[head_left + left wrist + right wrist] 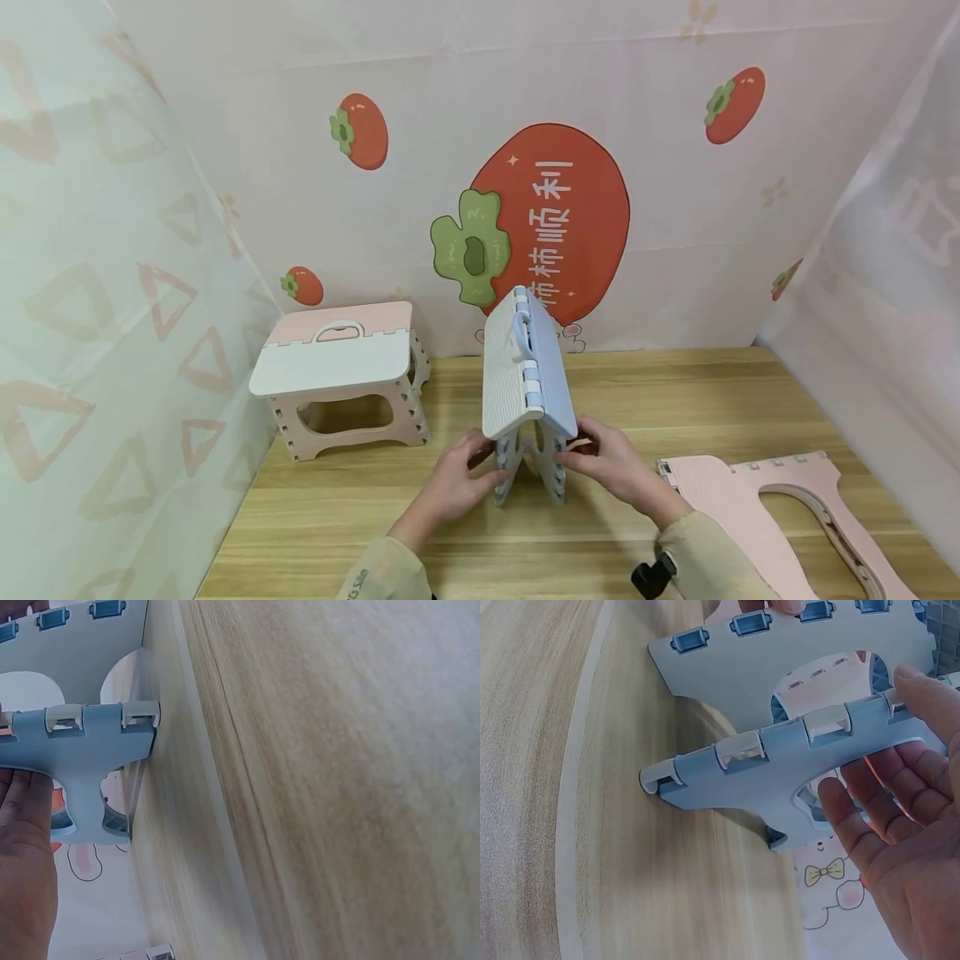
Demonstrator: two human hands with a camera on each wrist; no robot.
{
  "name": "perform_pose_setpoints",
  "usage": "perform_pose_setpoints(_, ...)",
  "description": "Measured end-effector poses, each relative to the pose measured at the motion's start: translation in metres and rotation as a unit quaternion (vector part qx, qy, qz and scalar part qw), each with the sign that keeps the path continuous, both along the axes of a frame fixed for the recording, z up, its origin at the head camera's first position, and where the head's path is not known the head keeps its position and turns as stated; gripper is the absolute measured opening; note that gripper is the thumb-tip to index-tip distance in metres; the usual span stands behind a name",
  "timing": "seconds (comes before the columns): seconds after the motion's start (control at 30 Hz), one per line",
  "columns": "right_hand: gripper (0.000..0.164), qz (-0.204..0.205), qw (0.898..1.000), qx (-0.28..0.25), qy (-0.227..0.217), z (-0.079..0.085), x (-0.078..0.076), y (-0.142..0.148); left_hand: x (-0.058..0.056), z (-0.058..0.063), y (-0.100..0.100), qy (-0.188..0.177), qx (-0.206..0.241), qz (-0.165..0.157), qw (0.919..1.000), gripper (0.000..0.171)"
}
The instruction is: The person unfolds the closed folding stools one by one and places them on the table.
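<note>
A blue and white folding stool [555,358] stands half folded, its two top panels peaked like a roof with the carry handle at the ridge. My left hand [459,477] grips its left leg panel low down; in the left wrist view, the fingers [22,799] pass behind that panel's edge. On the other side my right hand [611,462] holds the right leg panel. The right wrist view shows my thumb [922,694] on the hinged edge and the fingers at the leg's cut-out. Both leg panels lean inward beneath the top.
A pink and white folding stool [330,367] stands unfolded at the back left. At the right front lies a pink folded stool [738,508], flat on the wooden table [480,558], close to my right forearm. Printed cloth walls [420,50] close off the back and sides.
</note>
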State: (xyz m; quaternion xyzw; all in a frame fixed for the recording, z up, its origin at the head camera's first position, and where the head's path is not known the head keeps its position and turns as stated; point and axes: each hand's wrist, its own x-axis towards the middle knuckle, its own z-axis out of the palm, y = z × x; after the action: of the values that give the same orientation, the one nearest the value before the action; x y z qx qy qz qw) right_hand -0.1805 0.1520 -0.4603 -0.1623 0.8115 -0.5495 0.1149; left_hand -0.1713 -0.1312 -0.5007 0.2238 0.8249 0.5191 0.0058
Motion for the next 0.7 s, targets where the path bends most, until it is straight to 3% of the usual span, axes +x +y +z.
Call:
perform_pose_setpoints(0.33, 0.051, 0.000, 1.000, 0.009, 0.013, -0.0004, -0.0003, 0.0026, 0.0001, 0.0001, -0.0038, -0.001, 0.007, -0.005, 1.0000, 0.054)
perform_pose_setpoints(0.7, 0.039, 0.020, 0.995, 0.021, 0.090, -0.0020, -0.0007, 0.0043, 0.0002, -0.0018, -0.0065, 0.002, 0.016, -0.008, 0.9998, 0.053)
